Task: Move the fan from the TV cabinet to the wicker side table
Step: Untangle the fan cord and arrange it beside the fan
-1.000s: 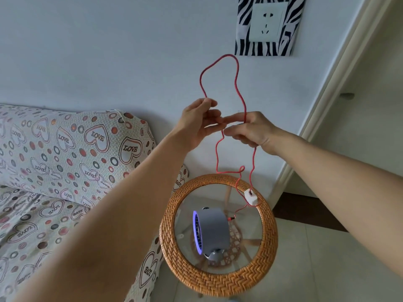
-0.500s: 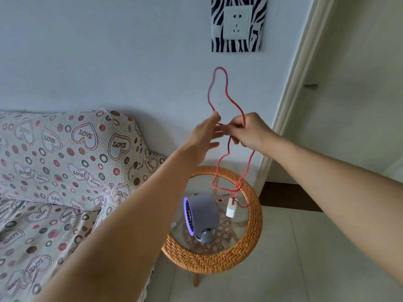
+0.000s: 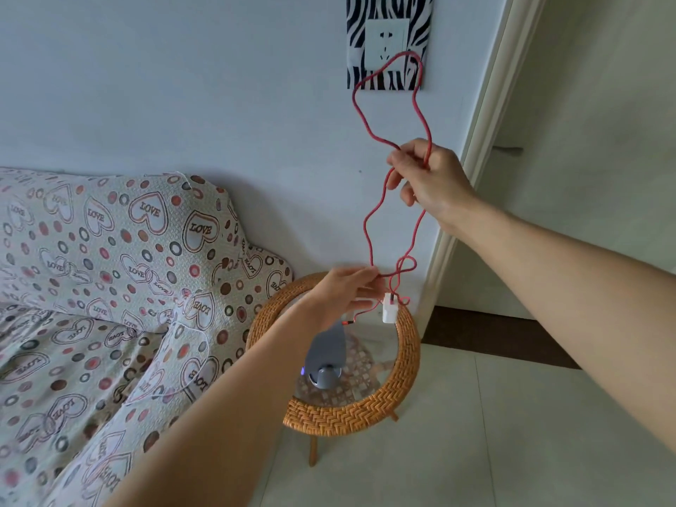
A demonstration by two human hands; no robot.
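Note:
A small grey fan point(image 3: 326, 356) with a blue glow stands on the glass top of the round wicker side table point(image 3: 365, 415), partly hidden by my left forearm. A red cable point(image 3: 369, 228) runs up from the fan in a long loop. My right hand point(image 3: 428, 181) is raised in front of the wall and pinches the cable high up. My left hand point(image 3: 347, 292) is low over the table's far rim, fingers closed on the cable close to the white plug point(image 3: 390, 308), which dangles just right of it.
A wall socket point(image 3: 387, 42) in a zebra-striped frame sits above the raised cable loop. A sofa point(image 3: 109, 272) with a heart-print cover fills the left side. A white door frame point(image 3: 486, 148) stands to the right, over pale floor tiles point(image 3: 475, 433).
My left hand has dropped from beside the right hand down to the cable near the plug. My right hand has lifted the cable loop up to the socket's height.

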